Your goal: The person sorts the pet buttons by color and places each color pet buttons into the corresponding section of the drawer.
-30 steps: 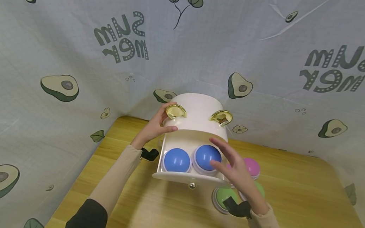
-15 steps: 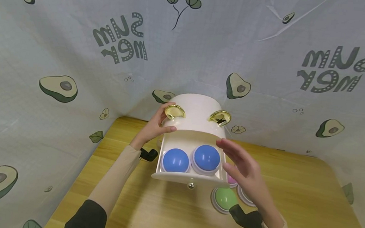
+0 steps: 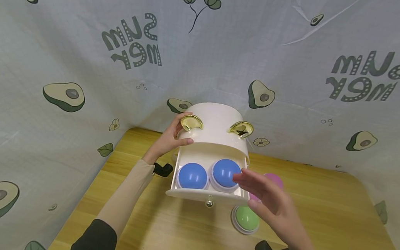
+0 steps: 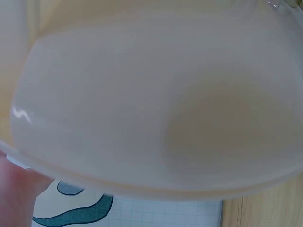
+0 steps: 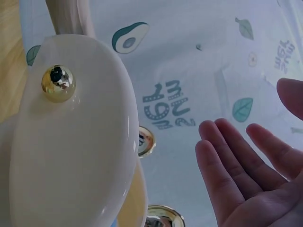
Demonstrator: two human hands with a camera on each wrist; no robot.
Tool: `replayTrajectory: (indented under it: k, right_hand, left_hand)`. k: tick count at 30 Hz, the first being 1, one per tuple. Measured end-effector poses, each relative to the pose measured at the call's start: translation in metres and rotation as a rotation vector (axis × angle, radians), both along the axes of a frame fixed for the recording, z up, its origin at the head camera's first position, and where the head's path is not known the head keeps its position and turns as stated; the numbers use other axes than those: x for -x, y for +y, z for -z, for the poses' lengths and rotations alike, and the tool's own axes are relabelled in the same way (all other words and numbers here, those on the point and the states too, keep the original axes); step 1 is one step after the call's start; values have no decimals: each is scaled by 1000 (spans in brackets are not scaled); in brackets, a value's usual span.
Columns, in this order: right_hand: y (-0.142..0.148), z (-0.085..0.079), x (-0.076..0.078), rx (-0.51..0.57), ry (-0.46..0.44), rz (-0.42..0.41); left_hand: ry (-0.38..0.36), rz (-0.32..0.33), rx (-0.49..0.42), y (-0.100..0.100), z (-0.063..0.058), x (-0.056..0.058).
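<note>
A white storage box [image 3: 215, 122] with two gold ear-shaped parts stands in the middle of the head view, its drawer [image 3: 202, 196] pulled out. Two blue domed pieces with white rims, a left one [image 3: 193, 175] and a right one [image 3: 225, 173], sit side by side in the drawer. My left hand [image 3: 169, 138] grips the box's left side, thumb at the front. In the left wrist view, a white curved surface [image 4: 109, 104] hides most of that hand. My right hand [image 3: 274, 204] hovers at the drawer's right front corner, fingers extended, holding nothing in the right wrist view.
A green domed piece [image 3: 247, 218] lies on the wooden table [image 3: 323, 211] right of the drawer front. A pink one [image 3: 274, 179] is partly hidden behind my right hand. A gold knob [image 5: 58, 83] sticks out from the drawer front. A printed cloth [image 3: 204, 63] hangs behind.
My right hand has moved away from the right blue piece, first rightward, then down toward the front. My left hand, the drawer and the blue pieces have stayed in place.
</note>
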State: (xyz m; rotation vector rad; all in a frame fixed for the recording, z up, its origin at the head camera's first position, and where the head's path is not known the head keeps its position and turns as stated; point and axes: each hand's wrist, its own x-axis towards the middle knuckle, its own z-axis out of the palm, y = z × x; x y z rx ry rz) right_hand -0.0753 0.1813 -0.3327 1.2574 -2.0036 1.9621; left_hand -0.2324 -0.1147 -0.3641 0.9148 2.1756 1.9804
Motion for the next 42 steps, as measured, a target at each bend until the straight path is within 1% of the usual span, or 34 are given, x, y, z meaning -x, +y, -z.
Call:
replayTrajectory:
  k: [3, 7, 10, 13, 16, 21, 28, 35, 41, 42]
  right_hand:
    - [0, 3, -4, -51, -13, -35]
    - [-2, 8, -7, -109, 3, -77]
    - [-3, 13, -10, -144, 3, -88]
    - [-4, 18, -13, -183, -20, -97]
    - [-6, 24, -14, -204, -23, -121]
    - [-12, 35, -14, -217, 8, -165]
    - [-15, 48, -14, -255, -38, -199]
    - [-19, 58, -14, -240, -89, -220]
    - [-21, 67, -11, -244, -108, -211]
    - [-22, 68, -10, -246, -108, -209]
  left_hand:
    - [2, -2, 4, 0, -1, -1]
    - [2, -3, 7, 0, -2, -1]
    - [2, -2, 7, 0, -2, -1]
    - [1, 1, 5, 0, -2, -1]
    - [-1, 4, 0, 0, -1, 0]
    - [3, 7, -3, -1, -1, -1]
    - [11, 7, 0, -1, -1, -1]
    - [10, 3, -2, -2, 22, 18]
    - [29, -3, -13, -3, 28, 21]
    - [25, -2, -11, -2, 24, 18]
